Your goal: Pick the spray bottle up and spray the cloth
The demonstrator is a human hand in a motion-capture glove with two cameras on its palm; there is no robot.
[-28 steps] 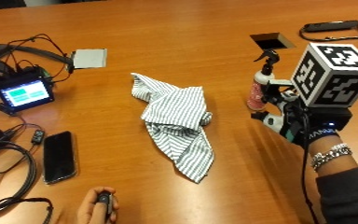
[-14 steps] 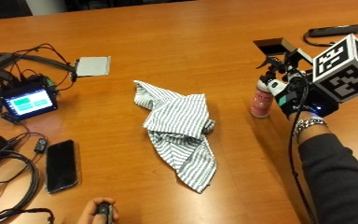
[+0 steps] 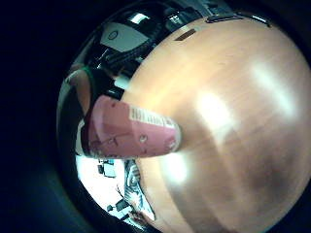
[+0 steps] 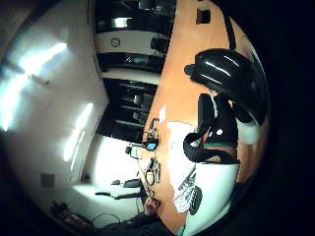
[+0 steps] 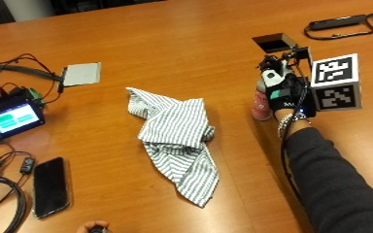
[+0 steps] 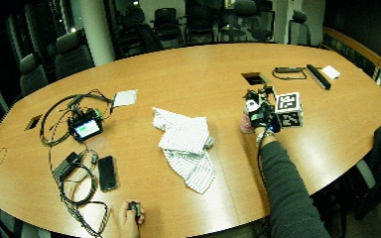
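The gloved hand (image 5: pixel 289 94) holds the pink spray bottle (image 5: pixel 262 104) standing on the table (image 5: pixel 174 43). The striped cloth (image 5: pixel 177 141) lies apart.

Wooden bench (image 5: pixel 174 43) with scattered electronics.
At left of the outside view, a small lit monitor (image 5: pixel 12 118) among black cables (image 5: pixel 5 77); a black phone (image 5: pixel 51 187) lying flat at lower left, with an inline cable plug (image 5: pixel 26 166) just beside it. Above, toward upper left, a grey rectangular pad (image 5: pixel 82 74) lying flat. In the upper right, a square opening (image 5: pixel 272 42) in the bench top and, beyond it, a black strap-like object (image 5: pixel 338 24) near the far edge. In the wide outside view, office chairs (image 6: pixel 144 25) ranged round the far side, a white card (image 6: pixel 330 72) at upper right beside a long black bar (image 6: pixel 317 77).
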